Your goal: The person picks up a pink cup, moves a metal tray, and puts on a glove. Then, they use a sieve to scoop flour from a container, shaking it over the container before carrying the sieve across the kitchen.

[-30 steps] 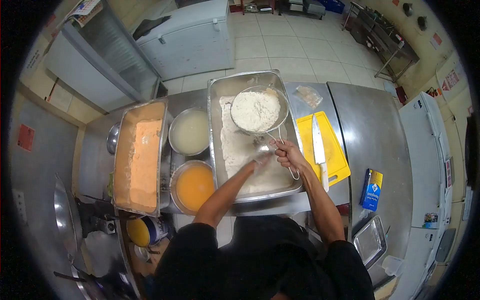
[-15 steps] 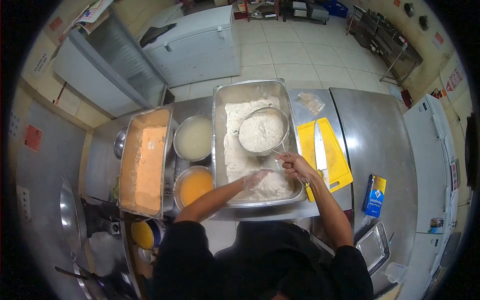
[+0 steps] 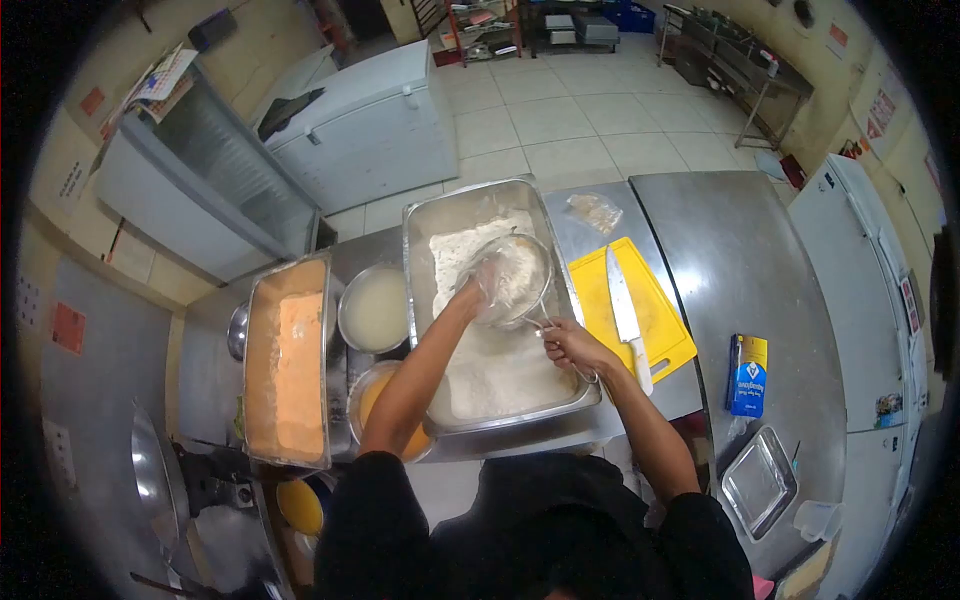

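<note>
Gripping the sieve [image 3: 520, 272] by its handle, my right hand [image 3: 568, 347] sits nearer me; my left hand [image 3: 472, 293], grip unclear, touches its bowl beyond.

The left hand [image 3: 476, 288] is blurred inside the sieve [image 3: 549, 278], so the set of its fingers cannot be told. Part of the flour [image 3: 520, 268] in the mesh is covered by it. The sieve's handle is mostly hidden within the closed right hand [image 3: 566, 346]. The bowl of orange liquid [image 3: 352, 400] is half covered by the left forearm [image 3: 420, 365]. The print on the blue box [image 3: 746, 376] is too small to be read. The wok [image 3: 150, 478] is cut off by the dark lens border.
</note>
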`<state>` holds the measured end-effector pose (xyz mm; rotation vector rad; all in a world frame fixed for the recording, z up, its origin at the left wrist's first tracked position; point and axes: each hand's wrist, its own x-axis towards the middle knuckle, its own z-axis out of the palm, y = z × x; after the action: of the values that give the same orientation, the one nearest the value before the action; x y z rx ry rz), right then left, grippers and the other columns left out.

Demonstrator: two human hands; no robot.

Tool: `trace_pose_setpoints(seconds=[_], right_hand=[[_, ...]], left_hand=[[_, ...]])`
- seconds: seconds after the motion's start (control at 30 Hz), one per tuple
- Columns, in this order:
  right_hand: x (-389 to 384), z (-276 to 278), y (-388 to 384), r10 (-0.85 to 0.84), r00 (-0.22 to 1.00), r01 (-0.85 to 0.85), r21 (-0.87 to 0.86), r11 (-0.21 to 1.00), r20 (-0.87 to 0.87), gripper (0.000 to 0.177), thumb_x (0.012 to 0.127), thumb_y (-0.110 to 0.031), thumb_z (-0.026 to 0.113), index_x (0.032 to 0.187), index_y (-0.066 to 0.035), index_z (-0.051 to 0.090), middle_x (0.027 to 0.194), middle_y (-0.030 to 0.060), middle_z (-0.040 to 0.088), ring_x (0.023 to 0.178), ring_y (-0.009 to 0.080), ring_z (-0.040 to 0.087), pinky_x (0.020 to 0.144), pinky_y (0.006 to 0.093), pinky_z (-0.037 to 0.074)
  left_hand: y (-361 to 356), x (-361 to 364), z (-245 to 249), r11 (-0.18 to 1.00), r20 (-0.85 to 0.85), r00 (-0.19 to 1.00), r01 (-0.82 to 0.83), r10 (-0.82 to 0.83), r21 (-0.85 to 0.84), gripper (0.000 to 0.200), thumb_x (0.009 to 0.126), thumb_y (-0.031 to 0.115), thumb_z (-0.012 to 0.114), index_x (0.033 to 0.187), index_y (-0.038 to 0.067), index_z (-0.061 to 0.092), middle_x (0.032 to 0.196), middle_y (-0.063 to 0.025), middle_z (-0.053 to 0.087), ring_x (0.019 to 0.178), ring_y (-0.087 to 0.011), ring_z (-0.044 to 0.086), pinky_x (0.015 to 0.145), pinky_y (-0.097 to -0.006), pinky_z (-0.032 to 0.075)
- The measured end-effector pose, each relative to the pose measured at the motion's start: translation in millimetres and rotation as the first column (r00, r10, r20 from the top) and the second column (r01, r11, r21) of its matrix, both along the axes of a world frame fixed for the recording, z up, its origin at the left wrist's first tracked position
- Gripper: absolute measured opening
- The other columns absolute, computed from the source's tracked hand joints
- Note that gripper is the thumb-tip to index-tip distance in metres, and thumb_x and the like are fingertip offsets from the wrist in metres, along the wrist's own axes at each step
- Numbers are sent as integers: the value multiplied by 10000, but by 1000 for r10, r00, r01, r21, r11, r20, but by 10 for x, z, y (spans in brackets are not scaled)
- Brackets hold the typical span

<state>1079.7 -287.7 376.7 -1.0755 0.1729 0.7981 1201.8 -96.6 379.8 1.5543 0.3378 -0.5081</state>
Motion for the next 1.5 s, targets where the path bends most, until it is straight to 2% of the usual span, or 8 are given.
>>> trace_pose_setpoints(seconds=[0.27,0.43,0.63,0.9,0.97,1.07,1.17,1.5], right_hand=[[-83,40,-17,30,988,7,-230,973,154,475,869,-142,492,1313,-32,361,744,37,499,616,109,485,507,243,416],[-261,70,-67,471,701,117,-738,664,535,504,911,-152,424,1373,-25,271,991,277,591,857,358,601,751,426,483],[-379,23,-31,313,716,294,-676,676,624,467,894,-85,401,1354,-46,334,1074,304,562,971,433,569,832,472,450],[-387,179,-229,229,784,226,-608,761,577,410,855,-61,461,1265,-61,447,864,266,604,777,366,611,697,441,477],[-322,-135,-173,147,728,295,-500,815,669,405,858,-53,451,1263,-69,462,831,253,606,748,349,611,681,432,480],[-323,37,-289,173,749,267,-530,805,640,399,857,-47,463,1256,-57,483,873,261,612,771,343,612,739,420,475],[-311,-91,-294,125,651,427,-498,755,749,366,857,-68,494,1221,-33,509,857,251,619,789,354,612,753,412,470],[-282,163,-387,190,754,265,-556,788,629,344,888,-126,518,1215,-20,496,838,262,614,813,391,600,754,430,458]], left_hand=[[1115,-707,-1197,501,387,329,676,-862,541,230,917,215,427,1059,68,533,1016,-97,600,871,-230,582,808,-401,477],[698,-806,-808,-173,-182,217,63,-959,983,519,896,336,445,1341,70,414,1376,-145,425,1289,-291,354,1076,-394,277],[467,-690,-839,352,-56,785,338,-617,873,555,915,375,420,1376,72,353,1406,-172,369,1308,-330,306,1084,-387,252],[546,-1320,-1604,189,154,111,607,-982,772,560,962,385,318,1399,36,291,1469,-137,271,1358,-280,230,1122,-399,145],[675,-1504,-2013,589,397,613,783,-682,-198,538,965,379,298,1372,32,361,1460,-122,302,1347,-271,261,1123,-402,155],[56,-1504,-1210,785,-149,773,619,-617,-36,580,966,364,313,1395,-26,286,1447,-136,304,1346,-244,263,1133,-365,129],[162,-1380,-1767,612,486,561,788,-670,-65,576,972,396,279,1379,-9,332,1426,-99,359,1342,-215,276,1137,-340,139],[295,-1052,-849,747,-359,820,119,-445,-654,484,947,319,360,1283,-16,457,1161,-157,593,1001,-249,595,924,-334,452]])
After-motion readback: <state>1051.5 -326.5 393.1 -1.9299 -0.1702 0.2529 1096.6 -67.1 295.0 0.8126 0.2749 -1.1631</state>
